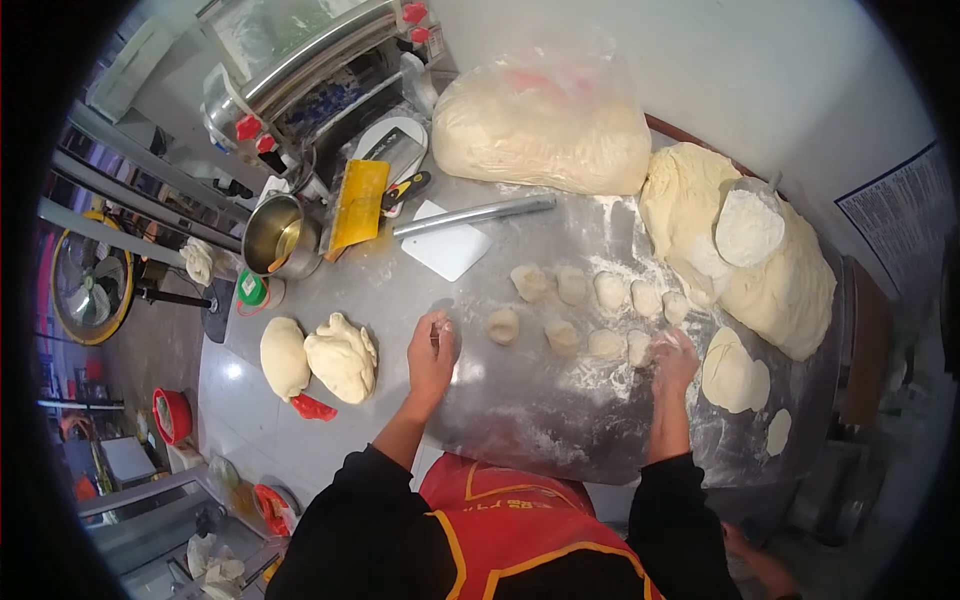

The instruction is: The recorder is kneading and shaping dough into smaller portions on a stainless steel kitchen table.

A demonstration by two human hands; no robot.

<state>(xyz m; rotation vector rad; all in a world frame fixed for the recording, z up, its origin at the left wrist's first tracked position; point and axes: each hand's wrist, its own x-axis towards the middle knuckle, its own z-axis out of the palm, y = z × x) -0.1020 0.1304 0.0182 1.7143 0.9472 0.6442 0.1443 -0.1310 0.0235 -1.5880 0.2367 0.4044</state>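
Observation:
Several small floured dough pieces lie in two rough rows on the metal worktop. My left hand hovers or rests left of them, fingers bent; whether anything is inside cannot be seen. At the right end of the nearer row, my right hand is beside or on a dough piece, its fingers blurred. Flat dough lies right of that hand. A large dough mass carries a scoop of flour. Two dough lumps sit at the left.
Behind are a big bag of dough, a metal rod across a white scraper, and a yellow scraper. A steel pot and a green-lidded jar stand at the left, below a dough-rolling machine.

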